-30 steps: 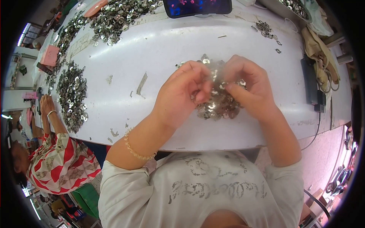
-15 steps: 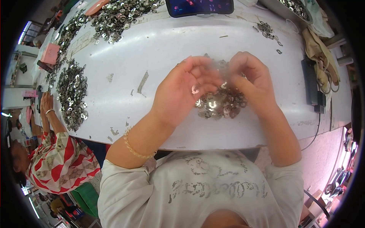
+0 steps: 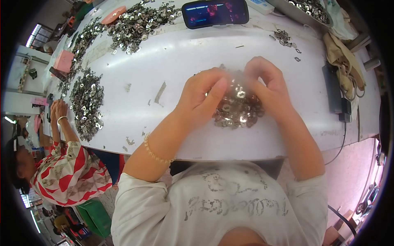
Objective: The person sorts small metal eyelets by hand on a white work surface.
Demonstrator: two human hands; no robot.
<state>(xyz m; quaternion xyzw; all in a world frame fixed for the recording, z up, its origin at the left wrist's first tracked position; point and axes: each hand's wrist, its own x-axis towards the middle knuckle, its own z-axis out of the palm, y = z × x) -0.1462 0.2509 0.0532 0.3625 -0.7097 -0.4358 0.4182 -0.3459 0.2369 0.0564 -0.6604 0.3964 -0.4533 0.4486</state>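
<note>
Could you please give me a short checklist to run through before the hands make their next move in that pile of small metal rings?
1. Both hands at the work: ok. The left hand and right hand rest on the pile of metal rings.
2. Pile well on the white table, not over its near edge: ok.
3. A ring actually pinched between fingers: cannot tell, the fingertips hide it.
4. Space around the pile: ok, bare table on both sides.
5. Phone clear of the hands: ok, it lies at the far edge.
6. Co-worker's hands out of the way: ok, they are at another heap far to the left.
</note>
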